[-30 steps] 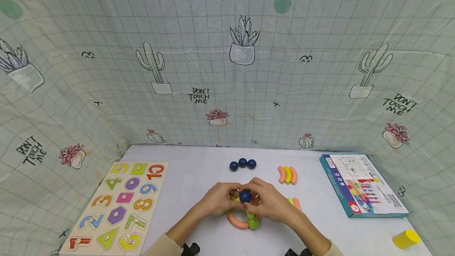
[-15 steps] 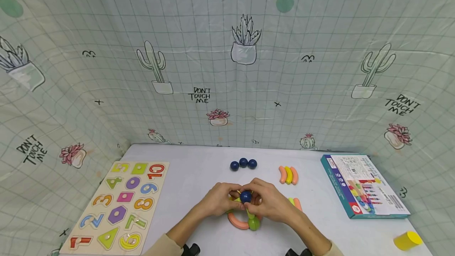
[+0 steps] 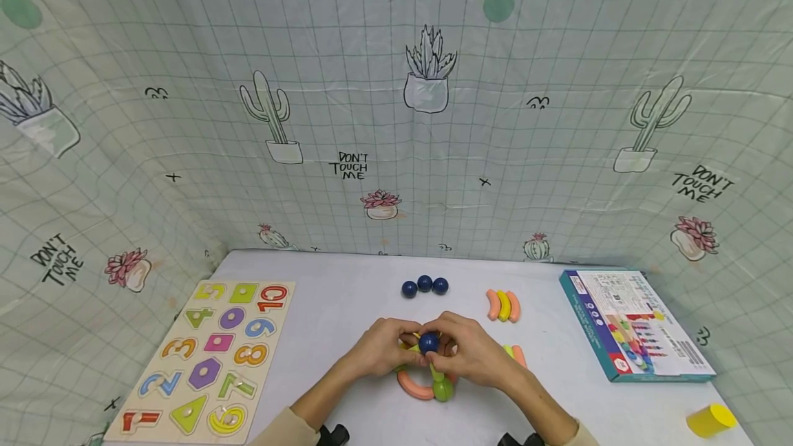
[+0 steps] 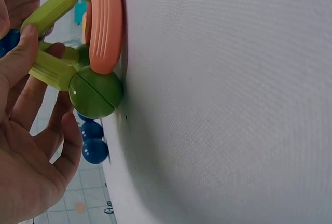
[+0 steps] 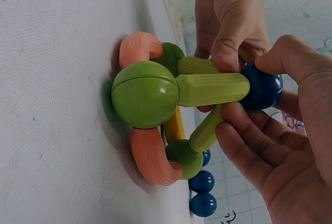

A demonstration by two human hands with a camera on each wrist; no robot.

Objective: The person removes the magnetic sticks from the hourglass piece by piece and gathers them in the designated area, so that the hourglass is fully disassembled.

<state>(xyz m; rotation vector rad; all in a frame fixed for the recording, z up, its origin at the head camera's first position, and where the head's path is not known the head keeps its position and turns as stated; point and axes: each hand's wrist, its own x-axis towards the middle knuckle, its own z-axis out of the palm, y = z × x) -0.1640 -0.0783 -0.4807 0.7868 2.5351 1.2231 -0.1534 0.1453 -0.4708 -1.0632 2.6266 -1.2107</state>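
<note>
A pyramid-like toy frame stands on the white table, with salmon curved rods (image 5: pixel 155 156) and green balls (image 5: pixel 144 94) at its base. Lime-green sticks (image 5: pixel 212 89) rise from those balls to a dark blue ball (image 3: pixel 428 343) at the top. My left hand (image 3: pixel 385 348) pinches a lime-green stick close under the blue ball. With thumb and fingers, my right hand (image 3: pixel 466 351) grips the blue ball; other fingertips touch the sticks below it. Part of the frame is hidden behind both hands in the head view.
Three loose blue balls (image 3: pixel 424 283) lie behind the hands. Salmon and yellow curved rods (image 3: pixel 504 305) sit to their right, with more rods (image 3: pixel 517 355) partly hidden by the right hand. A number puzzle board (image 3: pixel 204 363) lies left; a toy box (image 3: pixel 638 325) and yellow cylinder (image 3: pixel 711 420) stand right.
Both hands keep their hold at the top of the frame almost unmoved. The whole head view has shifted very slightly.
</note>
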